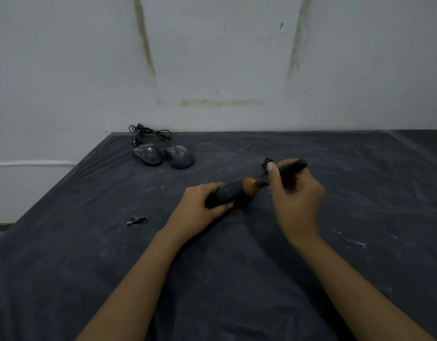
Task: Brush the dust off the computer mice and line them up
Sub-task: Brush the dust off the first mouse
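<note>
One mouse (227,192) mostly hidden under left hand (200,207); right hand (296,196) holds brush (251,187).

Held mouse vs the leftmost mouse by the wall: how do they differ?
The held mouse is gripped by the left hand and touched by the brush in the right hand; the leftmost mouse lies untouched on the cloth. The leftmost mouse shows pale dust patches; the held mouse looks darker, cleaner. Both are dark and rounded.
</note>
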